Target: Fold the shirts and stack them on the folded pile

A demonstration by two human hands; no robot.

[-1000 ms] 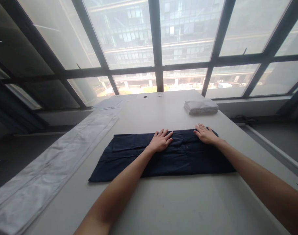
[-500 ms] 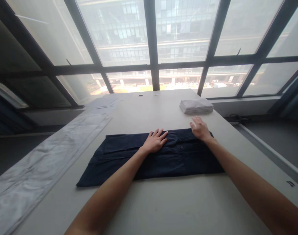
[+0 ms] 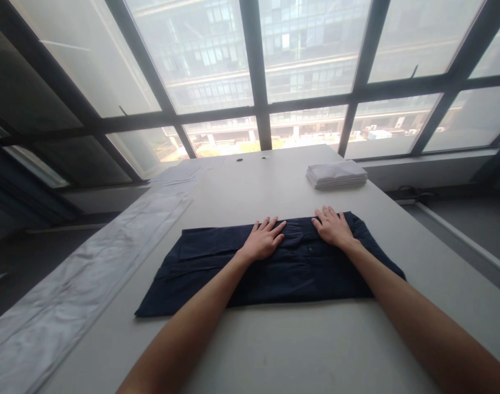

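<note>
A dark navy garment (image 3: 282,279) with a small button lies folded into a long, wide strip across the white table. It looks like a shirt, with slight creases on its left half. My left hand (image 3: 263,239) rests flat on its upper middle, fingers spread toward the far edge. To the right, my right hand (image 3: 332,225) also lies flat on the cloth, near its far right corner, with fingers apart. Neither hand grips the fabric. My forearms cover parts of the garment's near edge.
On the white table (image 3: 250,186), a stack of folded white cloth (image 3: 335,174) sits at the far right. A long wrinkled white cloth (image 3: 89,273) runs along the left side, with pale flat sheets (image 3: 178,172) beyond it. Large windows rise behind the table.
My right hand has come down from just above the garment's far edge and now lies flat on it. My left hand stays in place on the cloth. The view has tilted slightly.
</note>
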